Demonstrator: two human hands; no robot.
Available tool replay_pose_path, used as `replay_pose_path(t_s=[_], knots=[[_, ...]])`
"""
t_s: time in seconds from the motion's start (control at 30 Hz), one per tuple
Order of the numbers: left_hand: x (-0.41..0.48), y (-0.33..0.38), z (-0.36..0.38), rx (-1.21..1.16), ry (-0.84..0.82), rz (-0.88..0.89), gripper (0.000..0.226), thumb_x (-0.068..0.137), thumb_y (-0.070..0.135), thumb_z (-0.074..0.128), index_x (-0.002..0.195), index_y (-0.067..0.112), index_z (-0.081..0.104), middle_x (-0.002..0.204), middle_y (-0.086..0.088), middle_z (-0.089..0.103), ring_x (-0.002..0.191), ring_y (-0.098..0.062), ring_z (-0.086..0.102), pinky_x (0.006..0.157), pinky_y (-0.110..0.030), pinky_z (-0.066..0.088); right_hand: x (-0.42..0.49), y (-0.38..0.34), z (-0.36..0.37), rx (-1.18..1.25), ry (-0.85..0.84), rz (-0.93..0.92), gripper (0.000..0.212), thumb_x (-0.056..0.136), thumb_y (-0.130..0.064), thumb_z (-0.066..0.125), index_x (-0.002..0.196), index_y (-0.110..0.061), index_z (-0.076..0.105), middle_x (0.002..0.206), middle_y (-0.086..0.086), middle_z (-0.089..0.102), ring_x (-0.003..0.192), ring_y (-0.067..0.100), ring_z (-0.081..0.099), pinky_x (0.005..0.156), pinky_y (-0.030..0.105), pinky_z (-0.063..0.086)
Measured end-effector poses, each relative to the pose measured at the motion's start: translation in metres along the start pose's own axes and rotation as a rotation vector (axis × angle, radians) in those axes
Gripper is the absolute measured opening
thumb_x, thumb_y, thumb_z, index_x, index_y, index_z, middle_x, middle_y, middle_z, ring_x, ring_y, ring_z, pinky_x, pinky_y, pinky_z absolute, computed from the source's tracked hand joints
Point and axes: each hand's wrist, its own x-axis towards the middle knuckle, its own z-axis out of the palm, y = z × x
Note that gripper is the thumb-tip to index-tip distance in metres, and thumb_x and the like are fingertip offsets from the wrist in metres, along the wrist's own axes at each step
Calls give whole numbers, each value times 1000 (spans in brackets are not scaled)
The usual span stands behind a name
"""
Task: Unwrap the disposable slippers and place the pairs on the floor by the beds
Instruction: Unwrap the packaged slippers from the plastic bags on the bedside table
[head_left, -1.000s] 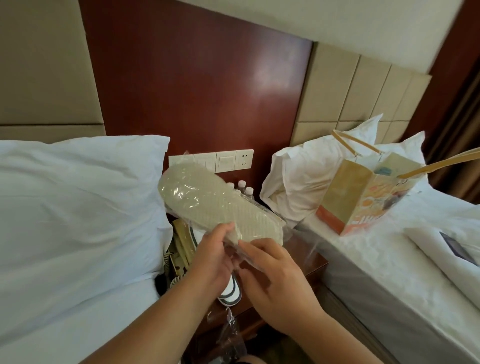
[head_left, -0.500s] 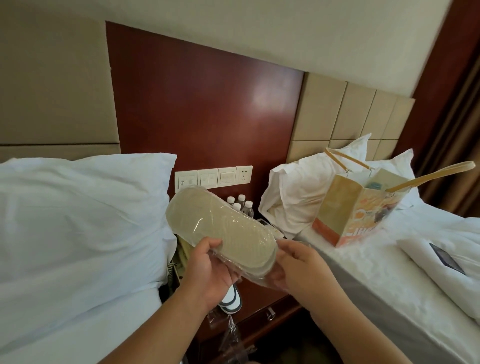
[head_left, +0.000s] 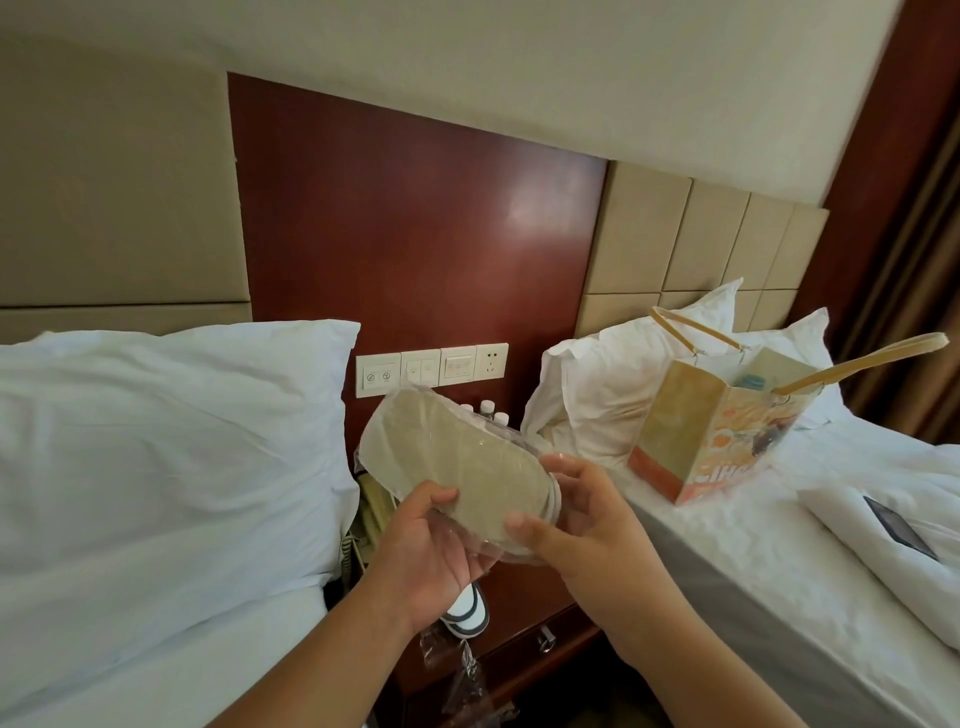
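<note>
A pair of beige disposable slippers (head_left: 457, 462) in clear plastic wrap is held up over the nightstand, sole side toward me, toe end pointing up-left. My left hand (head_left: 431, 545) grips the near lower edge of the pack, thumb on top. My right hand (head_left: 576, 519) holds the right end, fingers curled round the wrap. Another white slipper with dark trim (head_left: 467, 613) lies on the nightstand below my left hand, mostly hidden. A loose scrap of clear plastic (head_left: 457, 670) hangs at the nightstand's front.
A dark wood nightstand (head_left: 535, 603) stands between two white beds, with a phone (head_left: 374, 514) and water bottles (head_left: 491, 410) on it. A big pillow (head_left: 171, 447) lies left. On the right bed sit a paper bag (head_left: 711, 431), a pillow (head_left: 592, 395) and a dark phone (head_left: 896, 525).
The pack has dropped a little and turned flatter toward me. My right hand slid from the near edge round to the right end. The camera has tilted upward.
</note>
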Motion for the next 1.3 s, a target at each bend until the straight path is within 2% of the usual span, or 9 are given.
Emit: replay_pose_path(t_s=[0.17, 0.27, 0.37, 0.5, 0.6, 0.67, 0.83, 1.03, 1.3], knots=[[-1, -3, 1, -12, -31, -10, 54, 78, 21, 65, 129, 9, 55, 128, -20, 60, 111, -35, 61, 100, -52, 38, 1, -2, -6, 169, 55, 58, 21, 81, -16, 78, 97, -27, 72, 101, 6, 74, 87, 29, 74, 70, 46, 61], [0, -1, 4, -43, -15, 15, 60, 74, 25, 73, 129, 12, 54, 130, -18, 59, 116, -35, 58, 106, -53, 34, -1, -2, -8, 285, -16, 120, 29, 91, -2, 62, 108, -22, 74, 105, 15, 74, 94, 38, 72, 76, 48, 60], [2, -1, 7, -54, 41, 38, 59, 74, 22, 75, 127, 9, 55, 124, -19, 63, 110, -36, 62, 99, -53, 43, -4, -3, -2, 172, 38, 113, 23, 93, -8, 63, 101, -26, 74, 99, 28, 68, 85, 43, 70, 66, 42, 62], [-1, -2, 10, -17, 93, 29, 61, 72, 18, 80, 126, 4, 56, 121, -21, 64, 104, -36, 65, 77, -46, 55, -6, -3, 4, -56, 99, 8, 33, 93, -8, 63, 94, -40, 70, 83, 6, 75, 66, 23, 74, 52, 28, 58], [-1, -3, 8, -7, 72, 34, 57, 76, 16, 78, 127, 4, 56, 122, -22, 64, 107, -37, 64, 73, -45, 55, -8, -2, 9, -80, 70, 18, 49, 87, -8, 69, 116, -47, 66, 103, 4, 71, 73, 13, 74, 56, 24, 59], [-2, -4, 8, 25, 51, 28, 56, 75, 16, 79, 126, 4, 57, 121, -21, 64, 108, -37, 63, 75, -44, 56, -8, -1, 13, -122, 83, 42, 56, 82, -16, 78, 126, -44, 57, 110, 2, 65, 74, 10, 73, 56, 25, 60], [2, -1, 10, 41, 98, 38, 53, 71, 20, 85, 118, 7, 64, 116, -19, 67, 104, -36, 66, 78, -48, 55, -9, -1, 11, -91, 117, 44, 63, 78, -10, 79, 107, -61, 55, 105, -2, 67, 71, 15, 74, 50, 26, 58], [11, 24, -3, -28, 226, 117, 64, 68, 21, 84, 124, 9, 57, 117, -18, 67, 105, -35, 65, 92, -57, 49, -9, -3, -5, -231, 40, 79, 38, 85, -26, 72, 114, -48, 59, 109, -10, 64, 81, 5, 70, 57, 22, 58], [11, 13, -3, -5, 271, 81, 68, 58, 16, 88, 119, 7, 60, 111, -17, 70, 100, -33, 68, 90, -54, 51, -8, 3, -6, -332, 93, 97, 56, 64, -41, 86, 111, -44, 57, 100, -14, 67, 73, 0, 69, 53, 15, 54]])
